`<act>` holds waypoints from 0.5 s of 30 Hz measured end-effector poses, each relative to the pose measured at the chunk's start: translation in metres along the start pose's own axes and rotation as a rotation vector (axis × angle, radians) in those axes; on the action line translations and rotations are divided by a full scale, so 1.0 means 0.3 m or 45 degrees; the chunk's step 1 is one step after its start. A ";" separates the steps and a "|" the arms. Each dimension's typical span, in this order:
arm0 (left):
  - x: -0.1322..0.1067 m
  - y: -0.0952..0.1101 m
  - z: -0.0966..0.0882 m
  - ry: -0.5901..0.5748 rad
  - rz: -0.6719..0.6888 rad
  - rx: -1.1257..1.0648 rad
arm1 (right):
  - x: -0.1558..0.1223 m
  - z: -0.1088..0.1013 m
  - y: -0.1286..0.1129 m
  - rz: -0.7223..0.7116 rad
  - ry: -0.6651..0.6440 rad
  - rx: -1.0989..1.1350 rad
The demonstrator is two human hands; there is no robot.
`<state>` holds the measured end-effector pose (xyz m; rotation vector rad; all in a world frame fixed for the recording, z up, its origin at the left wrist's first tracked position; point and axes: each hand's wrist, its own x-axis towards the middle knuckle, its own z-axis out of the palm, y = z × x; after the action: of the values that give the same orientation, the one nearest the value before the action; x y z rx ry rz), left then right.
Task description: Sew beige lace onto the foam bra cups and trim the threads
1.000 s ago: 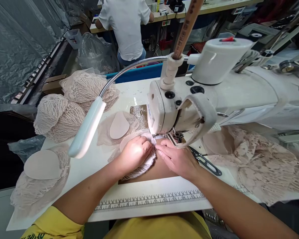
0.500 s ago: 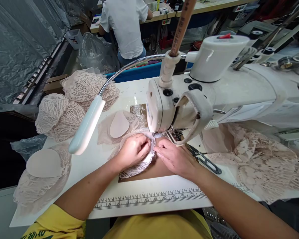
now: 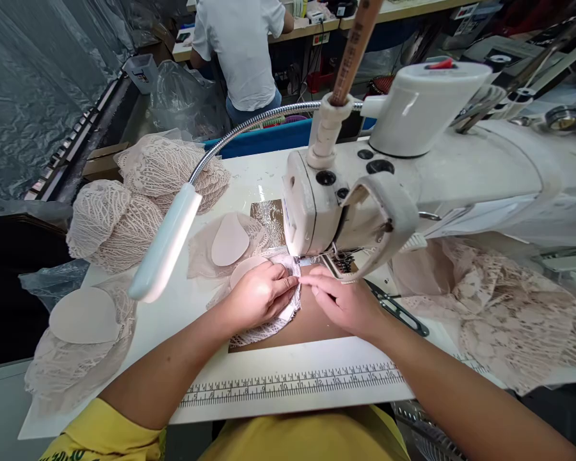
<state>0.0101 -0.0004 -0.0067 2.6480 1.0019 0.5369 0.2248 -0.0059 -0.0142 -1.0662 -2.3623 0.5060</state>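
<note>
My left hand [image 3: 258, 296] lies fingers-down on a beige lace cup piece [image 3: 264, 331] just in front of the needle of the white sewing machine [image 3: 345, 205], pressing the lace flat. To its right, my right hand [image 3: 344, 302] has its fingertips pinched on the lace edge near the presser foot. A smooth foam pad peeks out from under the lace beside my left hand. Black scissors [image 3: 403, 314] lie just right of my right hand.
Stacks of lace cups [image 3: 125, 205] sit at the left, more cups with pads [image 3: 84, 320] at the near left, loose lace [image 3: 504, 314] at the right. A gooseneck lamp [image 3: 166, 243] hangs over the table. A ruler strip [image 3: 288, 383] runs along the front edge. Another person [image 3: 242, 51] works behind.
Both hands have edged slightly toward the needle with the lace; my right hand's fingers moved a little forward and up. The view shifted slightly.
</note>
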 end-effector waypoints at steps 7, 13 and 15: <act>-0.009 0.012 0.003 0.041 0.037 0.102 | 0.007 0.027 -0.012 0.024 -0.046 -0.256; -0.013 0.006 0.005 0.022 0.086 0.065 | 0.003 0.036 -0.017 0.064 -0.088 -0.400; -0.010 0.002 0.006 -0.003 0.075 0.083 | 0.006 0.036 -0.019 0.079 -0.099 -0.432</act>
<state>0.0092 -0.0033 -0.0089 2.7427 0.9588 0.5218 0.2143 -0.0096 -0.0195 -1.2912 -2.5501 0.1714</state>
